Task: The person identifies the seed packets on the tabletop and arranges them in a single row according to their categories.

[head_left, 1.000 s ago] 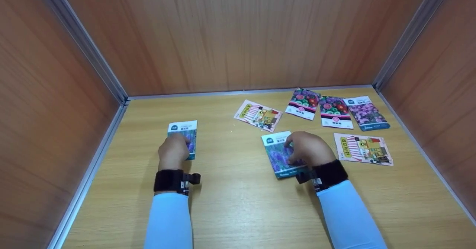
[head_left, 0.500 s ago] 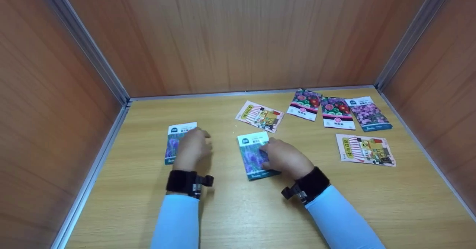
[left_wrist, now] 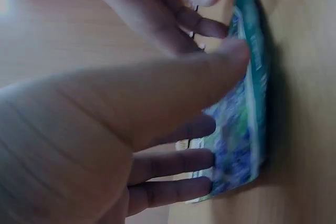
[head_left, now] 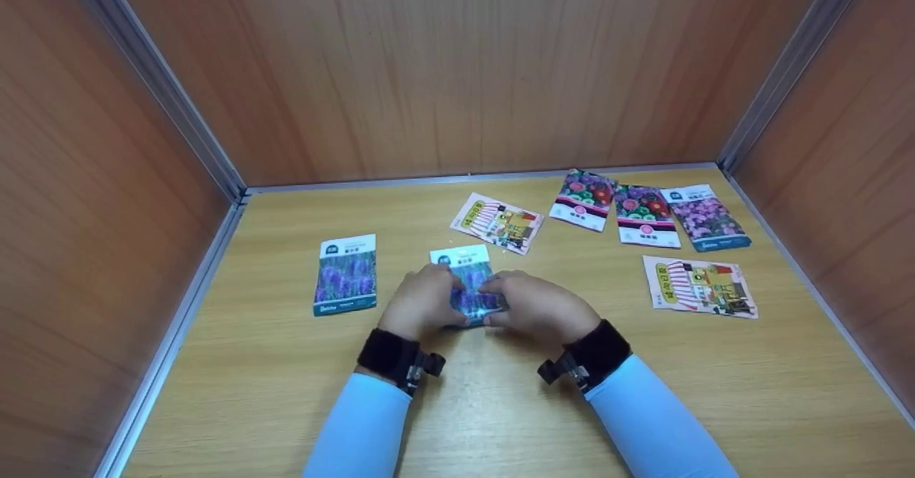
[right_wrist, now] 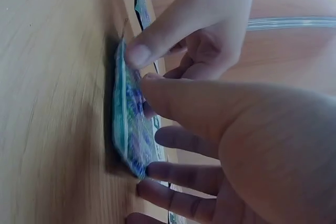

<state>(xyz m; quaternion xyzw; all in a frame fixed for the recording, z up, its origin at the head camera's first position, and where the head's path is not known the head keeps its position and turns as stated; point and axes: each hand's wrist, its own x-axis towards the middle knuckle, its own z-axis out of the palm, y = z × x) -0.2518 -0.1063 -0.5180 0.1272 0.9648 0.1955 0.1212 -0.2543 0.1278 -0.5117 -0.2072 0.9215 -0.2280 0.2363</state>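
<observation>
Item one: blue-purple flower packet (head_left: 470,275), lying face up on the worktop (head_left: 472,421), between the two hands. Left hand (head_left: 424,298): fingers extended and apart, tips at the packet's left side, thumb by its near edge. Right hand (head_left: 537,305): fingers likewise extended and spread, on the packet's right side, thumb near the near edge.

Item two: matching packet (head_left: 346,276), flat, to the left and apart from both hands. Beyond item one: striped packet (head_left: 498,223), tilted. Far right: two mixed-flower packets, one (head_left: 582,201) beside the other (head_left: 648,216), and a pink-flower packet (head_left: 706,218) adjoining the latter. Nearer, right: second striped packet (head_left: 700,286), lying sideways. Accessories: black wristbands, blue sleeves.
</observation>
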